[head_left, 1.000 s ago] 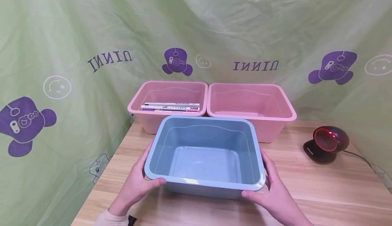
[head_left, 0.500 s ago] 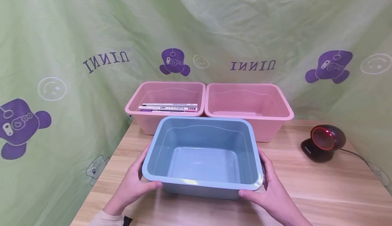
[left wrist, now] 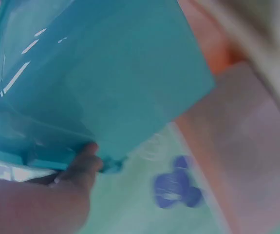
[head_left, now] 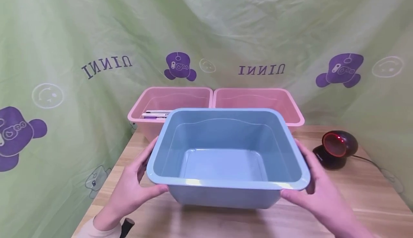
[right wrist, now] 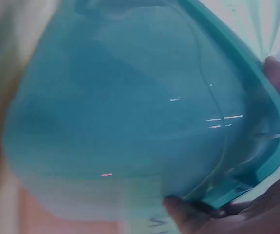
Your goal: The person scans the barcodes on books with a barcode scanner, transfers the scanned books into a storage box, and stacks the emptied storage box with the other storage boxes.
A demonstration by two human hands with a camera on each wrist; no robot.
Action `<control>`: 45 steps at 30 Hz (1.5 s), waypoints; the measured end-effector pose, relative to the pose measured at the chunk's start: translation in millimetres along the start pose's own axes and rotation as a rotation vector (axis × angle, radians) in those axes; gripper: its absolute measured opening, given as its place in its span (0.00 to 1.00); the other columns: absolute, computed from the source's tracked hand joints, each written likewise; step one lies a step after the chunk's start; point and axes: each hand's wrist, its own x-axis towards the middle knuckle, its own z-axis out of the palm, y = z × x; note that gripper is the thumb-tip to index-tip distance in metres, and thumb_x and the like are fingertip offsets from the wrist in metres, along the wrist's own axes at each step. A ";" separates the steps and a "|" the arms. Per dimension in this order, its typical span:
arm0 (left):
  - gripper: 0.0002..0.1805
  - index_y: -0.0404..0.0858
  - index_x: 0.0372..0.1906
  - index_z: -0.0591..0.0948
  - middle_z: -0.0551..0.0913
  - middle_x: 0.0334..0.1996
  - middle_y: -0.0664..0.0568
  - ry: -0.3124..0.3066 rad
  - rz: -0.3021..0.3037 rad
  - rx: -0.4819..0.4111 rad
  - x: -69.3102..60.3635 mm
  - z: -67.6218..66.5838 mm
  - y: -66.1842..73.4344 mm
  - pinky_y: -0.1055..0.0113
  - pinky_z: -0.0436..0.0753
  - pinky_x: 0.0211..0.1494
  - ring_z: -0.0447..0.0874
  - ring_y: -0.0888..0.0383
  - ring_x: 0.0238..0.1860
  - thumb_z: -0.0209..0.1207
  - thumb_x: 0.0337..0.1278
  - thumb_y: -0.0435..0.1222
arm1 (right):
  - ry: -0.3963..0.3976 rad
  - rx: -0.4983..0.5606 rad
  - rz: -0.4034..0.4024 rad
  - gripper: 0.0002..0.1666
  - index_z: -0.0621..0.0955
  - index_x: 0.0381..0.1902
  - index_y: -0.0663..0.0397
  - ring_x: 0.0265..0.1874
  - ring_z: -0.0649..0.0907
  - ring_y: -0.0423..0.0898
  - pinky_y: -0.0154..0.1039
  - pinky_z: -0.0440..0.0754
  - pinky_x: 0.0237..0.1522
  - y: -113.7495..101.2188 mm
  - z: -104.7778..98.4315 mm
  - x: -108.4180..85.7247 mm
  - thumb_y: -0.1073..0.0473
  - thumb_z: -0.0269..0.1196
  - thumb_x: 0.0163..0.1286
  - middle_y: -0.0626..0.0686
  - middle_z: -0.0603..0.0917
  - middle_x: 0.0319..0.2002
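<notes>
An empty blue plastic bin (head_left: 222, 196) is held above the table in the head view, its open top tilted towards me. My left hand (head_left: 130, 189) grips its left end, thumb at the front rim and fingers beneath the side rim. At the opposite end my right hand (head_left: 324, 191) holds the bin in the same way. The left wrist view shows the outside of the blue bin (left wrist: 105, 78) with fingers (left wrist: 84, 163) under its rim. In the right wrist view, fingers (right wrist: 186, 212) touch the blue bin's wall (right wrist: 115, 107) below the rim.
Behind it, two pink bins stand side by side: the left pink bin (head_left: 142, 123) contains several flat white boxes (head_left: 155, 114), partly hidden; the right pink bin (head_left: 258, 94) is mostly covered by the blue one. A black scanner-like device (head_left: 340, 144) with a red-lit face and cable sits right on the wooden table (head_left: 364, 191).
Both hands have lifted the blue bin off the table and brought it nearer to me. It now covers more of the pink bins. The head view has shifted slightly.
</notes>
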 end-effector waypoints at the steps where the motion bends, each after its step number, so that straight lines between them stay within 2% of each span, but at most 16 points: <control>1: 0.65 0.41 0.91 0.61 0.69 0.86 0.40 0.003 0.006 0.004 6.5 -0.3 8.1 0.80 0.74 0.80 0.77 0.68 0.79 0.80 0.44 0.22 | 0.002 -0.027 0.019 0.73 0.54 0.93 0.35 0.64 0.84 0.34 0.27 0.90 0.54 -6.6 -8.0 2.1 0.79 0.75 0.61 0.43 0.73 0.78; 3: 0.63 0.41 0.90 0.63 0.69 0.86 0.39 0.012 0.027 0.002 20.8 -0.7 24.6 0.79 0.74 0.80 0.77 0.66 0.79 0.79 0.46 0.23 | 0.003 -0.085 0.052 0.71 0.53 0.93 0.31 0.62 0.85 0.34 0.28 0.91 0.53 -19.5 -24.4 7.6 0.77 0.74 0.65 0.42 0.74 0.77; 7: 0.60 0.45 0.89 0.65 0.72 0.85 0.44 0.022 0.019 0.009 54.4 -1.3 55.4 0.78 0.76 0.80 0.79 0.60 0.78 0.81 0.49 0.26 | 0.002 -0.214 0.068 0.67 0.52 0.93 0.28 0.61 0.85 0.32 0.23 0.86 0.53 -47.1 -58.7 27.7 0.74 0.72 0.71 0.38 0.76 0.75; 9: 0.59 0.48 0.89 0.66 0.74 0.84 0.48 0.025 -0.002 0.016 74.8 -0.4 66.4 0.78 0.76 0.80 0.80 0.57 0.78 0.83 0.52 0.29 | 0.013 -0.260 0.052 0.64 0.53 0.93 0.28 0.59 0.85 0.32 0.23 0.85 0.51 -60.0 -73.6 43.2 0.72 0.71 0.73 0.36 0.78 0.72; 10: 0.58 0.50 0.89 0.67 0.75 0.83 0.49 0.024 -0.012 0.009 85.6 0.8 70.4 0.77 0.78 0.79 0.80 0.55 0.78 0.83 0.53 0.29 | 0.018 -0.231 0.040 0.62 0.55 0.93 0.29 0.54 0.88 0.34 0.25 0.87 0.46 -65.2 -80.8 52.3 0.73 0.70 0.73 0.38 0.81 0.69; 12: 0.57 0.52 0.88 0.67 0.77 0.81 0.50 0.020 -0.024 -0.019 108.8 3.9 74.8 0.74 0.81 0.78 0.82 0.52 0.76 0.82 0.55 0.31 | 0.031 -0.233 0.020 0.59 0.58 0.92 0.31 0.53 0.87 0.35 0.25 0.86 0.45 -76.0 -93.0 71.2 0.72 0.69 0.74 0.38 0.82 0.66; 15: 0.54 0.52 0.88 0.68 0.78 0.81 0.51 0.015 -0.034 -0.065 143.0 9.2 75.1 0.69 0.82 0.79 0.82 0.51 0.77 0.81 0.58 0.34 | 0.049 -0.099 -0.030 0.54 0.62 0.91 0.38 0.52 0.87 0.39 0.24 0.88 0.47 -85.5 -107.4 102.3 0.74 0.67 0.75 0.43 0.83 0.64; 18: 0.52 0.51 0.87 0.69 0.80 0.80 0.50 0.014 -0.032 -0.124 175.2 14.6 69.6 0.61 0.83 0.81 0.82 0.50 0.78 0.81 0.59 0.38 | 0.060 0.036 -0.068 0.51 0.63 0.90 0.46 0.60 0.84 0.38 0.19 0.83 0.58 -90.2 -118.1 132.1 0.75 0.66 0.76 0.45 0.81 0.69; 21: 0.51 0.51 0.87 0.70 0.80 0.80 0.50 0.016 -0.044 -0.179 204.3 21.0 59.6 0.58 0.84 0.81 0.80 0.50 0.80 0.81 0.60 0.41 | 0.087 -0.045 -0.060 0.49 0.62 0.91 0.45 0.61 0.83 0.36 0.19 0.80 0.60 -92.7 -126.2 160.2 0.69 0.67 0.79 0.42 0.81 0.68; 24: 0.53 0.48 0.88 0.69 0.77 0.82 0.49 0.030 -0.049 -0.201 229.3 30.3 45.4 0.61 0.84 0.79 0.78 0.51 0.82 0.81 0.60 0.41 | 0.098 -0.196 -0.030 0.49 0.60 0.92 0.41 0.61 0.82 0.33 0.19 0.78 0.58 -89.7 -131.8 182.8 0.62 0.68 0.81 0.39 0.80 0.68; 26: 0.54 0.46 0.88 0.68 0.76 0.83 0.48 0.035 -0.053 -0.208 241.6 37.5 34.4 0.62 0.83 0.81 0.77 0.51 0.83 0.82 0.59 0.39 | 0.086 -0.175 -0.027 0.50 0.59 0.92 0.42 0.61 0.82 0.34 0.19 0.79 0.57 -81.4 -134.1 192.9 0.63 0.68 0.80 0.40 0.79 0.68; 29: 0.55 0.44 0.89 0.66 0.74 0.85 0.48 0.036 -0.063 -0.217 252.9 49.7 16.5 0.62 0.81 0.82 0.75 0.51 0.84 0.82 0.59 0.38 | 0.074 -0.146 -0.028 0.52 0.56 0.93 0.44 0.60 0.83 0.33 0.19 0.80 0.56 -64.0 -136.8 199.2 0.64 0.69 0.80 0.43 0.78 0.70; 34: 0.56 0.42 0.90 0.64 0.71 0.86 0.48 0.045 -0.082 -0.230 256.4 69.8 -12.0 0.60 0.77 0.86 0.73 0.53 0.85 0.82 0.60 0.37 | 0.073 -0.250 0.011 0.54 0.54 0.93 0.44 0.61 0.82 0.29 0.17 0.81 0.57 -36.5 -140.7 199.0 0.61 0.70 0.81 0.45 0.75 0.74; 37: 0.57 0.40 0.89 0.64 0.71 0.86 0.47 0.058 -0.085 -0.229 251.7 79.5 -28.5 0.59 0.75 0.87 0.72 0.52 0.86 0.82 0.59 0.37 | 0.059 -0.263 0.024 0.55 0.54 0.93 0.46 0.62 0.81 0.29 0.16 0.81 0.59 -23.1 -140.0 198.2 0.62 0.70 0.80 0.50 0.74 0.76; 43: 0.56 0.39 0.88 0.65 0.71 0.86 0.45 0.092 -0.133 -0.178 237.0 92.8 -53.8 0.57 0.73 0.89 0.72 0.49 0.85 0.83 0.58 0.38 | 0.021 -0.288 0.101 0.56 0.52 0.94 0.48 0.65 0.77 0.31 0.16 0.77 0.59 1.2 -133.5 196.4 0.56 0.71 0.81 0.59 0.68 0.82; 45: 0.56 0.38 0.88 0.66 0.71 0.86 0.45 0.098 -0.145 -0.167 232.9 96.8 -59.3 0.56 0.73 0.88 0.72 0.49 0.85 0.84 0.58 0.38 | 0.008 -0.291 0.138 0.57 0.51 0.94 0.46 0.69 0.76 0.35 0.19 0.76 0.66 9.0 -132.4 195.8 0.53 0.71 0.81 0.59 0.66 0.85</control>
